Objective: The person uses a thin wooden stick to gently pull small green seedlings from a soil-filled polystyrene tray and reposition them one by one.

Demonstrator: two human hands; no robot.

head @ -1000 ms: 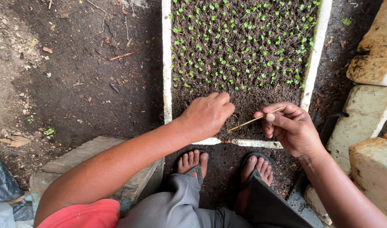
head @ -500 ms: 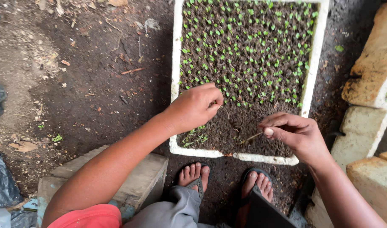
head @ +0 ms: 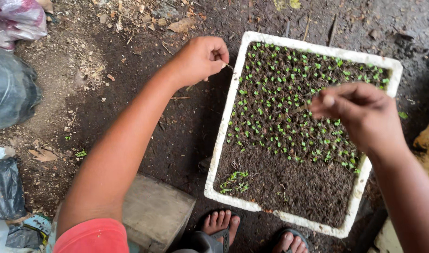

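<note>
A white foam tray (head: 220, 143) lies on the dirt, filled with dark soil and rows of tiny green seedlings (head: 289, 117). A small clump of loose seedlings (head: 233, 181) rests on the bare soil at the tray's near left corner. My left hand (head: 199, 58) hovers just outside the tray's far left rim, fingers curled and pinching a thin pale strand too small to identify. My right hand (head: 359, 112) is blurred above the seedlings on the right side and pinches a thin stick (head: 301, 108) that points left.
Plastic bags (head: 11, 84) lie at the left. A flat stone block (head: 153, 211) sits under my left arm, and my sandalled feet (head: 219, 224) stand at the tray's near edge. A yellowed foam block (head: 427, 138) stands at the right.
My left hand has left the tray's soil and moved up and left past the rim. My right hand has risen with the stick over the seedlings. The view has pulled back.
</note>
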